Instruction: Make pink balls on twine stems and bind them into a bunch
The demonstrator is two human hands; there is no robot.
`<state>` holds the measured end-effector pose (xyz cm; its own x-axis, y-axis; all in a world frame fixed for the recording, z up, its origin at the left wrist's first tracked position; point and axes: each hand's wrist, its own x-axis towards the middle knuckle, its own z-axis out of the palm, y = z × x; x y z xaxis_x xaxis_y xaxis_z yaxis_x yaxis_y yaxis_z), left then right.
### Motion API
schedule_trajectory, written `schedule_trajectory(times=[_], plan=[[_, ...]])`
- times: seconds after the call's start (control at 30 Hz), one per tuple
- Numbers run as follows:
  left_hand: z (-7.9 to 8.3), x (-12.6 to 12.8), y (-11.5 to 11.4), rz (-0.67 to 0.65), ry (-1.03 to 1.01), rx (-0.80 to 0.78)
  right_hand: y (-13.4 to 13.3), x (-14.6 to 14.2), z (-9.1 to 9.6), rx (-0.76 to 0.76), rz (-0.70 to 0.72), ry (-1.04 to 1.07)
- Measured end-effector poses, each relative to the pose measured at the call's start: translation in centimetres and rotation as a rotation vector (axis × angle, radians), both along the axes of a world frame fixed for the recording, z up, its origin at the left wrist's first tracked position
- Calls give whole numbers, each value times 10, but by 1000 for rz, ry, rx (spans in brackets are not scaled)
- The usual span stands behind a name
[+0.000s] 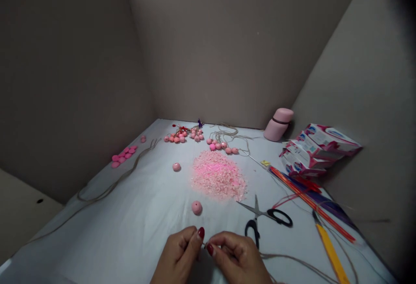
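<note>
Head camera view: at the near centre of a white-covered table [146,214], a bare left hand [178,256] and a bare right hand [240,257] nearly meet. Each pinches thumb to curled fingers, closed on a thin tan cord [205,244], of which only a short bit shows between them. Just beyond lies 1 round pink bead [196,208] with a hole; black-handled metal scissors [258,213] lie spread to the right, and a heap of pale pink flakes [217,175] farther off.
</note>
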<state>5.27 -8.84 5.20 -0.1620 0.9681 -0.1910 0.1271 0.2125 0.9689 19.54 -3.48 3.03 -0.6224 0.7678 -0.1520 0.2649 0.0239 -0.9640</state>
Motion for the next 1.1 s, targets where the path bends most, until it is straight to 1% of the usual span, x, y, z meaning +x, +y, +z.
schedule_trajectory(times=[0.1,0.33,0.53,0.67,0.73,0.8,0.97,1.1], plan=[[0,-1,0,-12,-20,29,0,-1,1,-7,-5,-9],[2,-4,-3,-22,-76,29,3,-4,8,-34,-14,-14],[7,-8,-5,-41,-65,29,1,-4,12,-50,-31,-26],[5,-12,-6,-66,-32,52,-1,-5,15,-57,-56,6],[3,-14,-7,-105,-7,79,-1,-5,16,-60,-73,21],[3,-15,-7,-128,6,89,-1,-6,15,-60,-56,11],[10,-13,-10,-115,6,70,0,-5,10,-15,-21,-35],[13,-11,-11,-120,42,80,-2,-4,7,11,-59,-13]])
